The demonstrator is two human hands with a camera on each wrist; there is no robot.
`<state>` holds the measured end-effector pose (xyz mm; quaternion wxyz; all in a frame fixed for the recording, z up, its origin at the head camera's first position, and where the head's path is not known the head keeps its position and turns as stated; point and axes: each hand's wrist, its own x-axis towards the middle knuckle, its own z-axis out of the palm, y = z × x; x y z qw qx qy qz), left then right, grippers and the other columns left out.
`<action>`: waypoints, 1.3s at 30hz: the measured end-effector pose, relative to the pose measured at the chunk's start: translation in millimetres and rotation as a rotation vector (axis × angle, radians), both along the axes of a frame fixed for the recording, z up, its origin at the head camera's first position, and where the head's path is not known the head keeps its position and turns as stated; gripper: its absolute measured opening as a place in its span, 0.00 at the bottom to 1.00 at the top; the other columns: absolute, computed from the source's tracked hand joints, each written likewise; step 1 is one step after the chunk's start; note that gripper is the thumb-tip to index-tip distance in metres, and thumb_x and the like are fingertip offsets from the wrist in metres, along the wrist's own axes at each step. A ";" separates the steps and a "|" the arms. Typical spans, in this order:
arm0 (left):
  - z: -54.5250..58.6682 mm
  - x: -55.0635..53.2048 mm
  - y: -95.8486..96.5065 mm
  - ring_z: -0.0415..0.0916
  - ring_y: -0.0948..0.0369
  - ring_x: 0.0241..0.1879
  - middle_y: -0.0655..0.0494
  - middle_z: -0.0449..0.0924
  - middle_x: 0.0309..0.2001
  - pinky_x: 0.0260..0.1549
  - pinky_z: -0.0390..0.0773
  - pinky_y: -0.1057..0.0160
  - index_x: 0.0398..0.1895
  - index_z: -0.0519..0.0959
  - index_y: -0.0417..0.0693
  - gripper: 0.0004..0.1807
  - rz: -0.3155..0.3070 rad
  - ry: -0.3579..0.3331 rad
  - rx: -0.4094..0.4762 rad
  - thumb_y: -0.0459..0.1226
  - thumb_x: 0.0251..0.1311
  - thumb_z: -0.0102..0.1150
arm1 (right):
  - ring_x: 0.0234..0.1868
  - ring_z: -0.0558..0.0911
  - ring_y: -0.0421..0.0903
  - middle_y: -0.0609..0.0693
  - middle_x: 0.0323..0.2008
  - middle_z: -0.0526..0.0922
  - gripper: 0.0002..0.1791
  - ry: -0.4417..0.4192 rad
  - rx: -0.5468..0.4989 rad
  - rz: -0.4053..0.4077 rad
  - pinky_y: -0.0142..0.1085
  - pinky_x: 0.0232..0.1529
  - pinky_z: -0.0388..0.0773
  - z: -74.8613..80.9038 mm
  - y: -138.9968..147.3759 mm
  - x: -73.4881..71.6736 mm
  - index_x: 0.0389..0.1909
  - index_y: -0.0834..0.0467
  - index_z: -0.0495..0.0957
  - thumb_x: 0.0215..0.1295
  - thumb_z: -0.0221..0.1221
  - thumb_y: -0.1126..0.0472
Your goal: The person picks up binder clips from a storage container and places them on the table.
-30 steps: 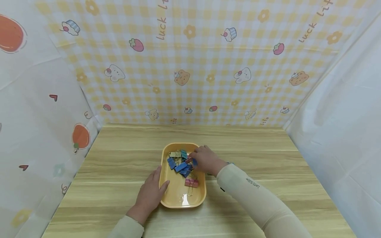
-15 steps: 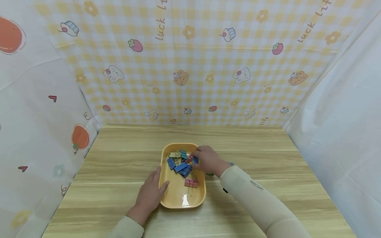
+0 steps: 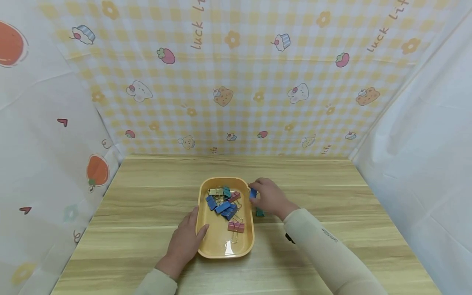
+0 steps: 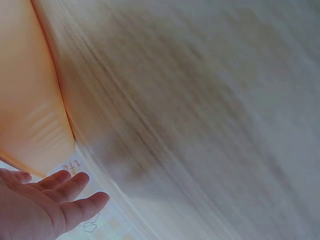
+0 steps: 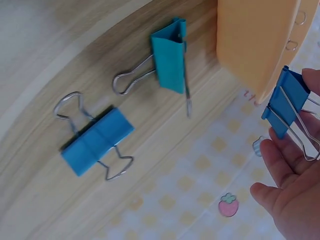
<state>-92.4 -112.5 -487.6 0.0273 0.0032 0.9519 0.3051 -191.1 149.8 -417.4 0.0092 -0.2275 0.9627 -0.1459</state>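
A yellow tray (image 3: 214,246) on the wooden table holds several binder clips. A pink binder clip (image 3: 236,227) lies nearest its front, with blue, red, teal and yellowish clips heaped behind. My left hand (image 3: 184,237) rests against the tray's left side, thumb over the rim and fingers straight. Just beyond the right rim, my right hand (image 3: 272,198) pinches a blue binder clip (image 5: 287,100) between thumb and fingers. In the right wrist view, a teal binder clip (image 5: 170,60) and another blue binder clip (image 5: 97,141) lie on the table beside the tray.
The wooden table (image 3: 147,196) runs back to a yellow checked cloth (image 3: 243,73) with printed figures. White cloth hangs along the left (image 3: 48,164) and right (image 3: 413,164) sides.
My right hand has lifted the blue binder clip from the tray and carried it right, past the rim. The teal clip on the table shows more now. My left hand has stayed at the tray.
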 end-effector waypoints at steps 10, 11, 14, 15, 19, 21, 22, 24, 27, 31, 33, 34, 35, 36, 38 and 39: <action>1.4 0.2 0.7 0.63 0.36 0.63 0.33 0.61 0.67 0.57 0.66 0.36 0.75 0.51 0.41 0.39 0.000 -0.010 0.003 0.49 0.68 0.52 | 0.55 0.75 0.55 0.57 0.52 0.77 0.25 -0.008 -0.076 -0.068 0.48 0.56 0.74 -5.7 21.0 3.1 0.57 0.60 0.77 0.60 0.64 0.56; 1.4 0.2 0.7 0.64 0.36 0.63 0.33 0.61 0.67 0.57 0.66 0.36 0.75 0.51 0.41 0.39 0.000 -0.010 0.005 0.49 0.68 0.52 | 0.55 0.75 0.55 0.57 0.52 0.77 0.25 -0.009 -0.078 -0.073 0.48 0.56 0.74 -7.2 23.7 3.2 0.57 0.60 0.77 0.60 0.64 0.56; 1.4 0.2 0.4 0.64 0.36 0.63 0.32 0.62 0.67 0.57 0.67 0.37 0.75 0.51 0.40 0.39 -0.002 -0.010 0.003 0.49 0.68 0.51 | 0.56 0.74 0.56 0.57 0.53 0.77 0.25 -0.014 -0.088 -0.094 0.49 0.57 0.73 -10.4 32.0 4.2 0.57 0.61 0.77 0.60 0.65 0.57; 1.5 0.2 0.4 0.64 0.37 0.63 0.32 0.62 0.67 0.57 0.67 0.37 0.75 0.50 0.40 0.39 -0.003 -0.011 0.002 0.49 0.68 0.51 | 0.56 0.74 0.56 0.58 0.53 0.77 0.25 -0.018 -0.088 -0.102 0.49 0.57 0.73 -11.1 34.8 4.8 0.58 0.61 0.77 0.60 0.65 0.57; 1.6 0.4 0.0 0.63 0.37 0.64 0.32 0.62 0.67 0.57 0.67 0.37 0.75 0.50 0.40 0.40 -0.004 -0.011 0.002 0.49 0.68 0.51 | 0.59 0.71 0.59 0.60 0.55 0.75 0.25 -0.054 -0.116 -0.136 0.52 0.58 0.72 -11.4 45.5 7.8 0.58 0.62 0.76 0.61 0.63 0.58; 1.9 0.6 0.1 0.63 0.37 0.64 0.32 0.61 0.67 0.57 0.66 0.36 0.75 0.50 0.40 0.40 -0.003 -0.014 0.004 0.49 0.68 0.51 | 0.59 0.71 0.59 0.61 0.56 0.74 0.25 -0.071 -0.132 -0.156 0.52 0.58 0.72 -11.9 50.7 8.9 0.58 0.63 0.76 0.61 0.63 0.58; 2.1 0.7 0.1 0.63 0.37 0.64 0.32 0.61 0.67 0.57 0.66 0.36 0.75 0.50 0.40 0.40 -0.002 -0.016 0.006 0.49 0.68 0.51 | 0.59 0.71 0.59 0.61 0.56 0.74 0.25 -0.076 -0.135 -0.166 0.52 0.57 0.72 -12.8 53.4 9.2 0.59 0.63 0.75 0.62 0.62 0.58; 2.3 0.8 0.2 0.63 0.36 0.64 0.32 0.61 0.67 0.57 0.66 0.36 0.75 0.50 0.40 0.40 -0.001 -0.020 0.007 0.49 0.68 0.51 | 0.58 0.72 0.59 0.62 0.56 0.74 0.25 -0.079 -0.133 -0.186 0.52 0.56 0.73 -14.6 59.0 9.7 0.59 0.63 0.75 0.62 0.62 0.58; 2.9 0.9 0.4 0.63 0.36 0.64 0.32 0.61 0.67 0.57 0.66 0.35 0.75 0.50 0.40 0.40 -0.001 -0.024 0.008 0.49 0.68 0.51 | 0.58 0.72 0.61 0.63 0.58 0.73 0.26 -0.090 -0.136 -0.219 0.53 0.57 0.72 -17.9 67.3 9.8 0.60 0.64 0.74 0.63 0.62 0.58; 3.5 0.6 0.7 0.63 0.36 0.64 0.32 0.61 0.67 0.57 0.66 0.36 0.75 0.50 0.40 0.40 -0.002 -0.028 0.005 0.49 0.68 0.51 | 0.60 0.71 0.63 0.65 0.59 0.72 0.27 -0.105 -0.141 -0.266 0.55 0.59 0.70 -23.0 79.1 9.1 0.62 0.65 0.72 0.64 0.61 0.57; 3.9 0.5 0.9 0.62 0.36 0.64 0.32 0.61 0.67 0.57 0.66 0.36 0.75 0.49 0.40 0.40 -0.003 -0.032 0.005 0.49 0.69 0.51 | 0.61 0.70 0.64 0.66 0.60 0.71 0.27 -0.110 -0.144 -0.292 0.56 0.59 0.69 -24.9 85.0 9.1 0.62 0.65 0.71 0.65 0.60 0.57; 4.0 0.5 0.9 0.62 0.36 0.64 0.32 0.61 0.67 0.57 0.66 0.36 0.76 0.49 0.40 0.40 -0.003 -0.034 0.005 0.49 0.69 0.51 | 0.61 0.70 0.64 0.66 0.60 0.71 0.27 -0.114 -0.149 -0.307 0.57 0.59 0.69 -25.7 87.9 9.2 0.63 0.65 0.71 0.65 0.60 0.57; 4.2 0.6 0.9 0.62 0.36 0.64 0.32 0.61 0.67 0.58 0.66 0.36 0.76 0.49 0.40 0.40 -0.003 -0.036 0.006 0.49 0.69 0.51 | 0.61 0.69 0.65 0.66 0.60 0.71 0.28 -0.118 -0.154 -0.321 0.57 0.59 0.69 -26.4 90.5 9.6 0.63 0.65 0.71 0.65 0.60 0.57; 4.3 0.6 0.9 0.62 0.36 0.64 0.32 0.60 0.67 0.58 0.66 0.36 0.76 0.49 0.40 0.40 -0.003 -0.038 0.005 0.49 0.69 0.50 | 0.61 0.69 0.65 0.66 0.60 0.71 0.28 -0.121 -0.157 -0.335 0.57 0.59 0.69 -27.5 93.3 9.8 0.63 0.65 0.71 0.65 0.61 0.57; 4.8 0.8 0.8 0.62 0.36 0.64 0.32 0.60 0.68 0.58 0.66 0.36 0.76 0.49 0.40 0.40 -0.003 -0.040 0.006 0.49 0.69 0.50 | 0.60 0.69 0.65 0.67 0.60 0.70 0.29 -0.127 -0.163 -0.355 0.58 0.58 0.69 -29.5 98.6 10.5 0.63 0.66 0.70 0.65 0.60 0.57; 5.0 0.9 0.8 0.62 0.36 0.64 0.32 0.60 0.68 0.58 0.66 0.36 0.76 0.49 0.40 0.40 -0.003 -0.040 0.005 0.49 0.69 0.50 | 0.60 0.69 0.65 0.67 0.60 0.70 0.29 -0.130 -0.162 -0.365 0.58 0.58 0.69 -31.2 101.3 10.5 0.63 0.66 0.70 0.65 0.60 0.57</action>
